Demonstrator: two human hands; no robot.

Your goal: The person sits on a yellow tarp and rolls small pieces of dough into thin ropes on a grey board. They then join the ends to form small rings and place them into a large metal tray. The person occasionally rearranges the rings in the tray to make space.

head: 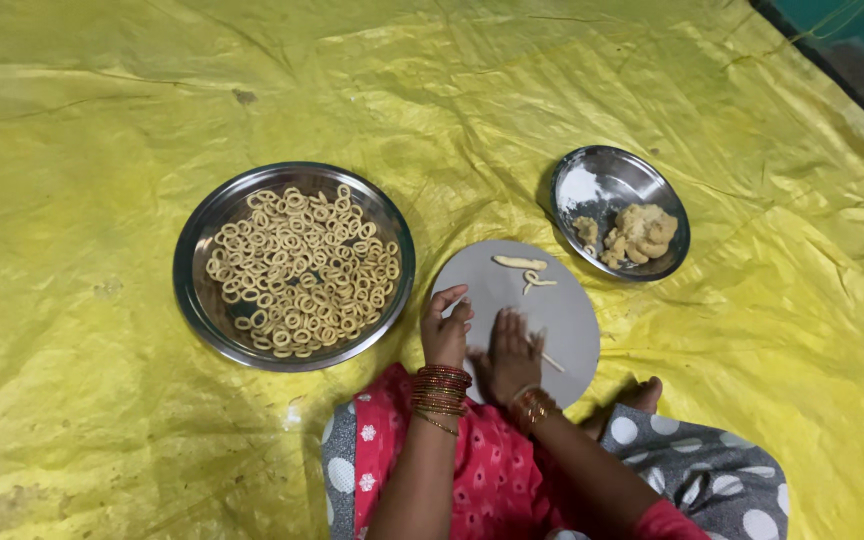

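Note:
My left hand (445,328) rests at the near left edge of a round grey board (562,310), fingers curled around the end of a thin dough strand. My right hand (508,357) lies flat on the board, palm down, pressing on a thin dough strand (551,361) that pokes out to its right. Two short dough pieces (524,270) lie at the board's far side. Red bangles circle both wrists.
A large steel plate (208,240) at the left holds several small dough rings. A smaller steel bowl (607,180) at the right holds lumps of dough and some flour. Everything sits on a wrinkled yellow plastic sheet (102,120). My knees are at the bottom.

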